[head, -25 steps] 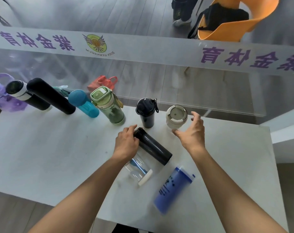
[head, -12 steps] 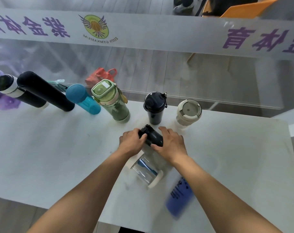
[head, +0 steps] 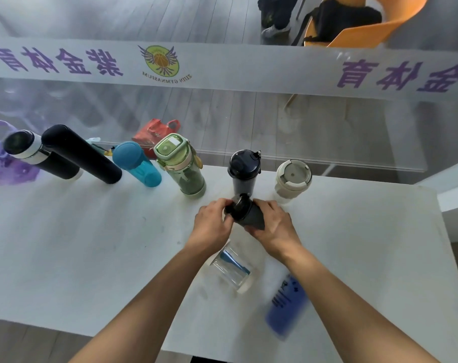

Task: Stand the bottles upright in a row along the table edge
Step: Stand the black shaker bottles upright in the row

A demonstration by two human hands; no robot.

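Observation:
Both hands grip a black bottle (head: 247, 214) near the middle of the white table (head: 91, 244), tilted up with its top toward the far edge. My left hand (head: 212, 227) holds its cap end, my right hand (head: 273, 227) its body. Several bottles stand along the far edge: purple (head: 2, 163), black-and-white (head: 37, 155), tall black (head: 78, 153), teal (head: 136, 163), green (head: 180, 166), dark navy (head: 243, 171), cream (head: 292, 179). A clear bottle (head: 232, 269) and a blue bottle (head: 285, 307) lie on their sides nearer me.
A glass barrier with a printed banner (head: 222, 66) runs just beyond the far table edge. A red bag (head: 154, 132) lies on the floor behind it. An orange chair (head: 366, 24) with a black bag stands further back. A low white ledge (head: 455, 189) sits at right.
My right hand came in from beside the cream bottle and closed on the black bottle. Both hands have raised the lying black bottle's top end up off the table.

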